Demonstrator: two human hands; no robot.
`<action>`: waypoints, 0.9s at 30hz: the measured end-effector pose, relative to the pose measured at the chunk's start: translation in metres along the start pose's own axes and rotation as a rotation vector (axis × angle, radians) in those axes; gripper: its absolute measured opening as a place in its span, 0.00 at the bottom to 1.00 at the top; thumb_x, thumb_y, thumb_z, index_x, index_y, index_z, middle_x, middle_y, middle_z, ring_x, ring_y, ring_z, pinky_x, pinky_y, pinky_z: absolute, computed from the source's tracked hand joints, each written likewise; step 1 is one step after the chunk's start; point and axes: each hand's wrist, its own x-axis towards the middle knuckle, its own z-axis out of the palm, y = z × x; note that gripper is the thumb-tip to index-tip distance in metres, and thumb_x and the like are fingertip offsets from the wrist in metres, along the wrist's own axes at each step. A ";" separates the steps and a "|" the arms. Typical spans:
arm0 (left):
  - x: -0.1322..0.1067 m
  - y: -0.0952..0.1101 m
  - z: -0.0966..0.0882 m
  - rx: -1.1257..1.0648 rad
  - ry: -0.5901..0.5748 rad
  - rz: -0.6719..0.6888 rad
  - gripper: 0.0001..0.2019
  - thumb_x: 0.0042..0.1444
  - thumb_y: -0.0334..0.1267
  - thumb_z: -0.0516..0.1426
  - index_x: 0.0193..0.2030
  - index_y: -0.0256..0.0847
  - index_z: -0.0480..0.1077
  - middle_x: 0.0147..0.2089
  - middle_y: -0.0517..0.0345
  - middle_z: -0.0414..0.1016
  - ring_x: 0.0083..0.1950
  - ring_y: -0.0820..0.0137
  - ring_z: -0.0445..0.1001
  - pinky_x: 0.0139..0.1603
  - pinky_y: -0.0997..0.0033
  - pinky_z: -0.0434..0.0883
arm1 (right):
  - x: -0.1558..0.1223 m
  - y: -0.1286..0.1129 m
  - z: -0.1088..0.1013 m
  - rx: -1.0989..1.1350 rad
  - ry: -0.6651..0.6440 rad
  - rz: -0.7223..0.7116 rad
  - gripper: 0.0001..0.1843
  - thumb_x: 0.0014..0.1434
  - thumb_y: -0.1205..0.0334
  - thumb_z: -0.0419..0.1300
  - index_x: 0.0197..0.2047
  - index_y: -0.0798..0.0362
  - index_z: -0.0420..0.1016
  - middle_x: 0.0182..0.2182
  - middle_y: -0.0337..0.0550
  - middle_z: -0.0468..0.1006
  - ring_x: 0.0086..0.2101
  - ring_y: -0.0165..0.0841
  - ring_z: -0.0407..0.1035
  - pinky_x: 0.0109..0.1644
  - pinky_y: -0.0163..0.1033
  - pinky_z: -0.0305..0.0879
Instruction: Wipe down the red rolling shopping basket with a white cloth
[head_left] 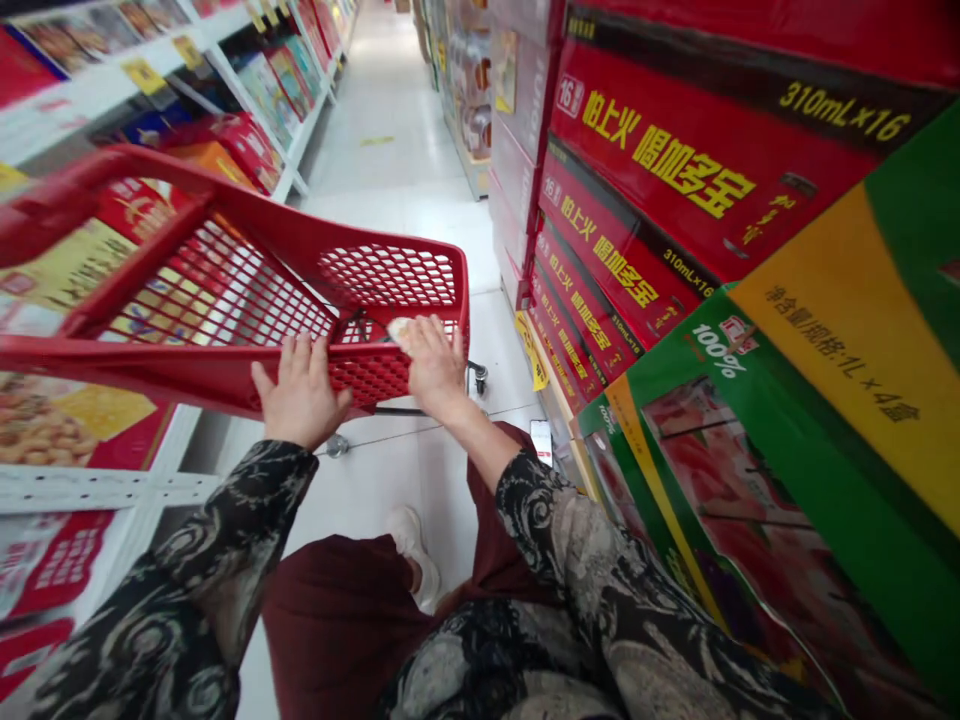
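Note:
A red plastic shopping cart [390, 245] with a lattice basket stands across the aisle in front of me. My left hand [304, 395] holds its near rim, with the fingers hooked over the top and the thumb apart. Farther right, near the cart's corner, my right hand [436, 368] grips the same rim from above. A small whitish thing [399, 332] shows beside the right hand's fingers; its kind cannot be made out. The undersides of both hands are hidden.
Shelves of packaged goods [281, 85] line the left side. Stacked red drink cartons [652, 160] and green-and-yellow juice boxes [750, 450] stand close on my right. A phone-like object [541, 443] lies low beside the stack. The white-tiled aisle [375, 130] runs ahead.

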 end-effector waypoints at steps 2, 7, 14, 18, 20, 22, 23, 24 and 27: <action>-0.003 -0.011 -0.003 0.016 -0.006 -0.066 0.34 0.53 0.41 0.48 0.65 0.28 0.45 0.68 0.38 0.44 0.69 0.56 0.41 0.63 0.40 0.42 | 0.000 0.016 -0.005 0.007 0.052 0.061 0.29 0.55 0.74 0.45 0.61 0.57 0.56 0.61 0.50 0.56 0.62 0.38 0.43 0.64 0.56 0.34; -0.009 -0.020 0.001 0.080 -0.006 -0.057 0.35 0.50 0.37 0.50 0.65 0.32 0.46 0.68 0.42 0.45 0.69 0.57 0.41 0.63 0.40 0.42 | -0.003 0.014 -0.006 -0.025 0.067 0.077 0.32 0.52 0.75 0.45 0.61 0.59 0.57 0.61 0.53 0.57 0.62 0.40 0.45 0.63 0.54 0.37; -0.022 -0.009 0.006 0.053 0.038 -0.025 0.35 0.47 0.35 0.49 0.65 0.34 0.48 0.68 0.46 0.45 0.69 0.58 0.41 0.64 0.41 0.43 | -0.005 -0.028 0.014 -0.074 -0.027 -0.132 0.31 0.52 0.74 0.46 0.61 0.57 0.58 0.61 0.50 0.58 0.62 0.39 0.46 0.63 0.52 0.38; -0.027 -0.007 0.007 0.008 0.070 -0.022 0.35 0.48 0.33 0.48 0.65 0.35 0.49 0.69 0.49 0.45 0.69 0.59 0.41 0.64 0.41 0.41 | -0.010 -0.005 0.004 -0.146 0.021 -0.114 0.30 0.53 0.74 0.45 0.61 0.58 0.59 0.61 0.49 0.59 0.62 0.38 0.46 0.64 0.53 0.37; -0.027 -0.005 0.008 -0.013 0.076 -0.015 0.34 0.48 0.33 0.48 0.65 0.36 0.49 0.69 0.49 0.45 0.69 0.59 0.41 0.64 0.41 0.40 | -0.015 0.014 -0.006 -0.187 0.069 -0.050 0.30 0.52 0.74 0.45 0.60 0.59 0.59 0.60 0.50 0.59 0.61 0.39 0.47 0.64 0.54 0.37; -0.027 -0.002 0.010 -0.031 0.079 -0.010 0.34 0.49 0.32 0.47 0.65 0.36 0.48 0.69 0.49 0.45 0.69 0.59 0.42 0.64 0.41 0.41 | -0.020 0.029 -0.014 -0.224 0.120 0.008 0.30 0.52 0.74 0.45 0.60 0.61 0.59 0.60 0.52 0.59 0.61 0.40 0.47 0.63 0.54 0.39; -0.027 0.000 0.010 -0.038 0.081 -0.011 0.33 0.49 0.32 0.47 0.65 0.35 0.48 0.69 0.49 0.45 0.69 0.58 0.42 0.64 0.41 0.41 | -0.022 0.034 -0.016 -0.238 0.141 0.028 0.30 0.52 0.74 0.44 0.60 0.61 0.59 0.60 0.53 0.59 0.61 0.40 0.47 0.63 0.54 0.39; -0.027 0.002 0.011 -0.043 0.082 -0.014 0.33 0.50 0.32 0.47 0.65 0.35 0.48 0.69 0.48 0.45 0.69 0.58 0.42 0.64 0.41 0.41 | -0.023 0.036 -0.016 -0.247 0.155 0.040 0.30 0.52 0.74 0.44 0.60 0.61 0.59 0.60 0.54 0.59 0.61 0.41 0.47 0.63 0.54 0.40; -0.026 0.008 0.012 -0.060 0.090 -0.025 0.32 0.51 0.32 0.46 0.65 0.35 0.49 0.69 0.47 0.45 0.69 0.57 0.41 0.64 0.42 0.42 | -0.022 0.024 -0.008 -0.257 0.148 0.017 0.30 0.52 0.73 0.45 0.60 0.61 0.59 0.60 0.53 0.59 0.61 0.41 0.47 0.63 0.53 0.41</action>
